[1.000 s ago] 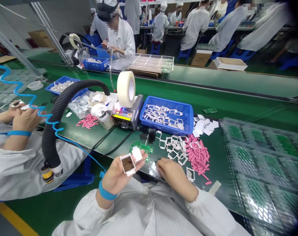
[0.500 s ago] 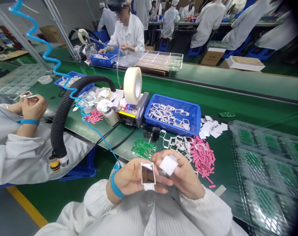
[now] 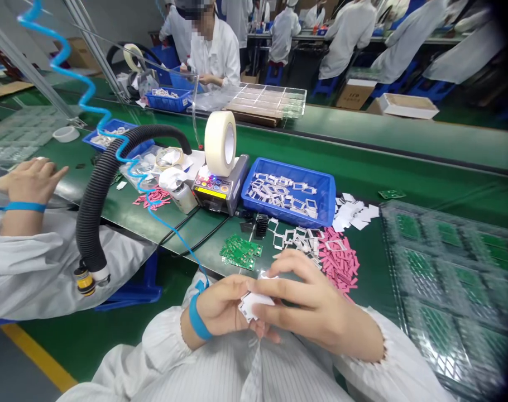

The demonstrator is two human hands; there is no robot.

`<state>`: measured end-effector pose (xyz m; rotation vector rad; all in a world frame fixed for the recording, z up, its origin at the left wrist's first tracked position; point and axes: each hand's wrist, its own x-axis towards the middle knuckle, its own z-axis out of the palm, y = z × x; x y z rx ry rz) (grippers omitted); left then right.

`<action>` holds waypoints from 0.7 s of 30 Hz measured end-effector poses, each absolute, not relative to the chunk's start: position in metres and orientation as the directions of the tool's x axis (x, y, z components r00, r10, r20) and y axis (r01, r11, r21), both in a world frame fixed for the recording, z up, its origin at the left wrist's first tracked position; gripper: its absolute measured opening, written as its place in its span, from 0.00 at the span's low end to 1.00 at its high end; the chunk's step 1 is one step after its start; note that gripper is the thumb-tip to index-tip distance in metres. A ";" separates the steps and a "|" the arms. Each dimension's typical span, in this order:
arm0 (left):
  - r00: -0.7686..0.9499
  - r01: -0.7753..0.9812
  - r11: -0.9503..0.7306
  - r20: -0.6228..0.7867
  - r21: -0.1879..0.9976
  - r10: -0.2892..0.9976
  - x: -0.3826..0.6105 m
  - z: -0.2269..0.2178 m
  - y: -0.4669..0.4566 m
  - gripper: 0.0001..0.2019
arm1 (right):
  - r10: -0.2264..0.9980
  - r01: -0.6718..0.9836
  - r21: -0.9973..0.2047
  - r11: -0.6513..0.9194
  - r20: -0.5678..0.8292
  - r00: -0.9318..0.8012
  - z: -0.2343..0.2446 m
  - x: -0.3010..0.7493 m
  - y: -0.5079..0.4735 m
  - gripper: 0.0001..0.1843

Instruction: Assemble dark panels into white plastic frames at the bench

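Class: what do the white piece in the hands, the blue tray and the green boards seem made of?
The white piece: matte, perhaps paper or foam, hard to tell. The blue tray: moulded plastic, smooth, evenly coloured. The green boards: glossy circuit board, with fine printed tracks.

The right hand [image 3: 312, 301] had closed in on the left hand [image 3: 220, 304], and the white square sheet [image 3: 260, 300] now covered the white frame [image 3: 246, 312].

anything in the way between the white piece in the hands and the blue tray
Nothing tall. The white piece sits between the left hand and the right hand. Loose white frames and a black finned part lie low on the bench before the blue tray.
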<state>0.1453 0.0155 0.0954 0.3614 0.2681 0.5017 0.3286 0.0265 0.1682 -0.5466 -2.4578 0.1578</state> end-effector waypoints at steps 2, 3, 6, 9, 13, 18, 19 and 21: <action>0.846 -0.429 0.808 -0.134 0.403 0.516 0.145 0.093 0.013 0.21 | 0.424 0.349 -0.241 0.906 0.533 -0.732 0.165 0.326 0.024 0.09; 0.844 -0.442 0.803 -0.116 0.400 0.523 0.145 0.092 0.012 0.20 | 0.432 0.356 -0.244 0.902 0.524 -0.735 0.164 0.324 0.022 0.09; 0.830 -0.488 0.788 -0.079 0.376 0.552 0.144 0.086 0.008 0.16 | 0.463 0.374 -0.274 0.886 0.490 -0.739 0.161 0.321 0.013 0.11; 0.815 -0.522 0.771 -0.054 0.365 0.577 0.143 0.077 0.006 0.17 | 0.542 0.349 -0.434 0.831 0.484 -0.687 0.157 0.334 0.004 0.19; 0.798 -0.541 0.756 -0.060 0.370 0.600 0.142 0.069 0.006 0.19 | 0.918 0.635 -0.672 0.380 0.356 -0.172 0.134 0.386 0.003 0.14; 0.767 -0.554 0.742 -0.116 0.377 0.631 0.145 0.072 0.007 0.16 | 0.928 0.863 -0.393 -0.316 0.060 0.367 0.074 0.447 0.026 0.09; 0.764 -0.551 0.741 -0.126 0.385 0.633 0.146 0.072 0.008 0.16 | 0.919 0.865 -0.362 -0.348 0.048 0.390 0.063 0.451 0.030 0.10; 0.761 -0.539 0.739 -0.143 0.404 0.633 0.148 0.073 0.008 0.17 | 0.903 0.872 -0.280 -0.403 0.034 0.428 0.049 0.450 0.035 0.10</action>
